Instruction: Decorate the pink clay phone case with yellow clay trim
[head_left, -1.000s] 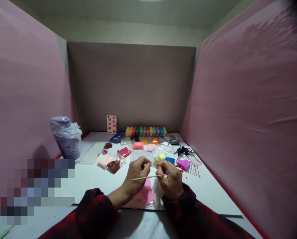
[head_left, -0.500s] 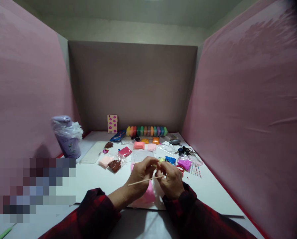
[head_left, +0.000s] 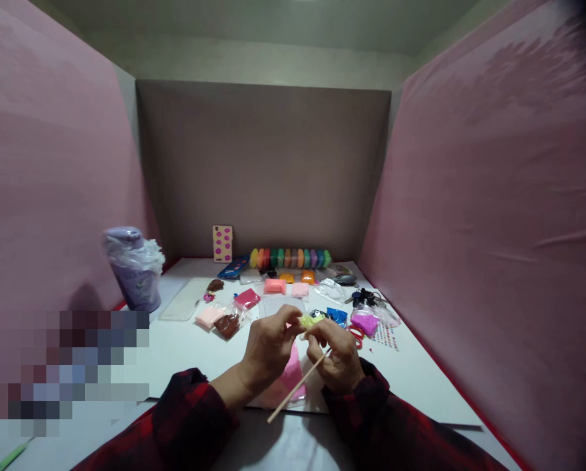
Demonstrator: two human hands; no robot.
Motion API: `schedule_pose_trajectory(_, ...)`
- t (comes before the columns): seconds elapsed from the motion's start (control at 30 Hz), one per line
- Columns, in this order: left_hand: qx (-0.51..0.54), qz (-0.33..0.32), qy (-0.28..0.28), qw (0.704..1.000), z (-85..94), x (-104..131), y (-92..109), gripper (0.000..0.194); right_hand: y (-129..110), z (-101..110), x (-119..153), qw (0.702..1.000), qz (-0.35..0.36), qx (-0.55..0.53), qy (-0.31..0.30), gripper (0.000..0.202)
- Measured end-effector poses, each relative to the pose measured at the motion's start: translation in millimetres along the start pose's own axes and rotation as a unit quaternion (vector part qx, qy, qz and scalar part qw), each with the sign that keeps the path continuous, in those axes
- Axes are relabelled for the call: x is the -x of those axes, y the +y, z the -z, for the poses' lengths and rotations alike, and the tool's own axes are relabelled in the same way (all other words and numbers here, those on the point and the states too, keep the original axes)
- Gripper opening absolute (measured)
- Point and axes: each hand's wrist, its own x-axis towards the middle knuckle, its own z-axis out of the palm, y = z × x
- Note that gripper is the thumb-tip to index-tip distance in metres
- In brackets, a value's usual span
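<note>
Above a white board [head_left: 411, 386], both hands' fingers [head_left: 295, 314] pinch yellow material [head_left: 312, 321], nearly closed.

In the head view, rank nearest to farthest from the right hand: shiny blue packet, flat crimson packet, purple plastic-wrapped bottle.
1. Blue packet, beyond the right hand
2. Crimson packet, left of centre
3. Purple bottle, far left

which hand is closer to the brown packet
Left: the left hand is just to the right of the brown packet; the right hand is farther over, past the left one.
</note>
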Motion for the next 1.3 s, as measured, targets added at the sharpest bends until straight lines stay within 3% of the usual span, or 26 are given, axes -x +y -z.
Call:
schedule_pose_trajectory(0.07,-0.01,0.02,0.002,1.0,0.5,-0.2,1.1,0.004,-0.1,0.5,-0.2,1.0,0.008,-0.005,0.004,0.018)
schedule_pose_trajectory(0.23,0.02,-0.046,-0.023,0.998,-0.5,0.9,-3.5,0.014,0.3,0.1,-0.5,1.0,0.01,-0.017,0.004,0.017)
schedule_pose_trajectory(0.33,0.038,-0.051,-0.042,0.997,-0.7,0.8,-4.4,0.024,0.3,0.5,-1.1,1.0,0.003,-0.02,0.004,0.017)
schedule_pose_trajectory(0.43,0.065,-0.004,-0.02,0.998,-0.1,-1.3,-1.9,0.015,-0.3,1.0,-1.5,1.0,0.01,-0.025,0.0,0.017)
schedule_pose_trajectory(0.53,0.106,0.084,0.007,0.991,0.2,-4.2,-0.3,0.007,-0.7,1.4,-1.0,0.999,0.023,-0.037,-0.012,0.016)
schedule_pose_trajectory(0.63,0.162,0.145,-0.032,0.976,0.1,-5.9,-1.0,0.009,-0.2,1.9,-0.4,0.998,0.037,-0.046,-0.022,0.015)
schedule_pose_trajectory(0.73,0.195,0.162,-0.076,0.964,0.0,-5.9,-0.3,0.002,0.4,2.8,-0.4,0.996,0.057,-0.056,-0.03,0.014)
schedule_pose_trajectory(0.93,0.151,0.138,-0.063,0.977,0.6,-2.2,3.5,0.008,-2.1,4.0,-1.4,0.991,0.106,-0.056,-0.059,0.014)
schedule_pose_trajectory(1.1,0.275,0.169,-0.086,0.943,0.0,-2.9,-1.7,0.011,-3.2,4.3,-1.5,0.996,0.073,-0.044,-0.025,0.014)
schedule_pose_trajectory(1.23,0.365,0.227,-0.102,0.897,-1.5,-5.1,-3.9,0.019,-1.8,5.1,-1.6,0.992,0.092,-0.061,-0.058,0.014)
schedule_pose_trajectory(1.3,0.373,0.244,-0.106,0.889,-2.5,-5.4,-4.3,0.019,-1.0,4.9,-0.8,0.99,0.102,-0.067,-0.072,0.014)
